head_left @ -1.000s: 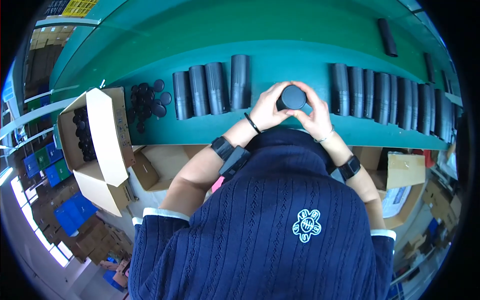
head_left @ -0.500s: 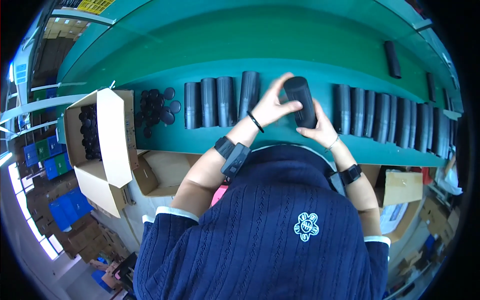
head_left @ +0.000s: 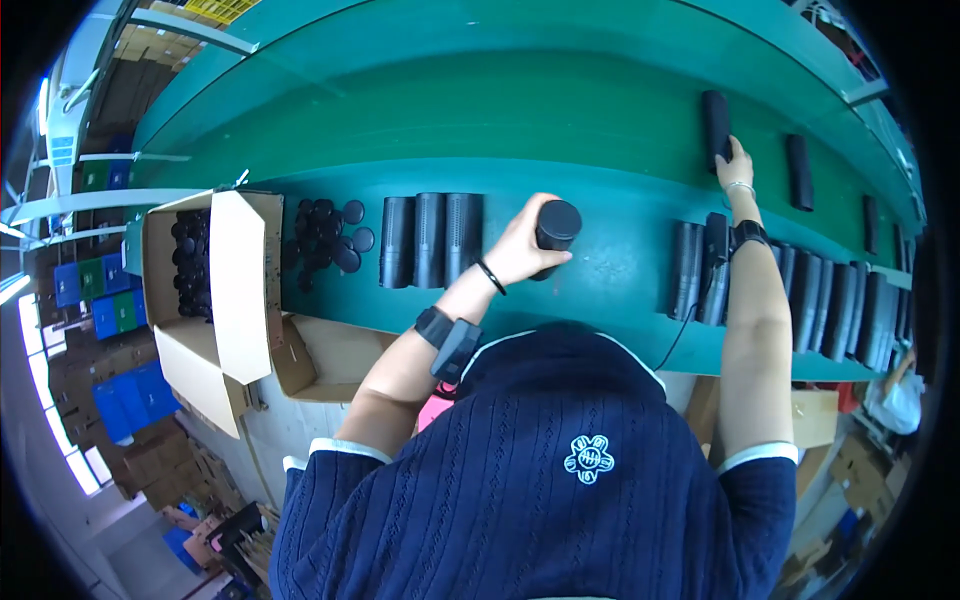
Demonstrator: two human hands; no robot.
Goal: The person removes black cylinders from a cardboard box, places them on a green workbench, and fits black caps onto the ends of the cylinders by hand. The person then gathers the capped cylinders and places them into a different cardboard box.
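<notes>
Now your left hand (head_left: 520,245) holds a black cylinder (head_left: 560,220); your right hand (head_left: 738,170), nearer the black tube (head_left: 714,120) lying lengthwise away from you on the green desk (head_left: 600,110), touches its near end; whether it grips, I cannot tell.

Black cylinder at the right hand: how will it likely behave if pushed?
The black cylinder looks straight, so it's probably stiff. Rounded and lying on its side, it may roll. With the right hand at its near end, a sideways push there could swivel it.

Hands (head_left: 518,247) on black cylinders (head_left: 558,222) — green bench (head_left: 620,310), black discs (head_left: 346,258), carton (head_left: 264,255)
</notes>
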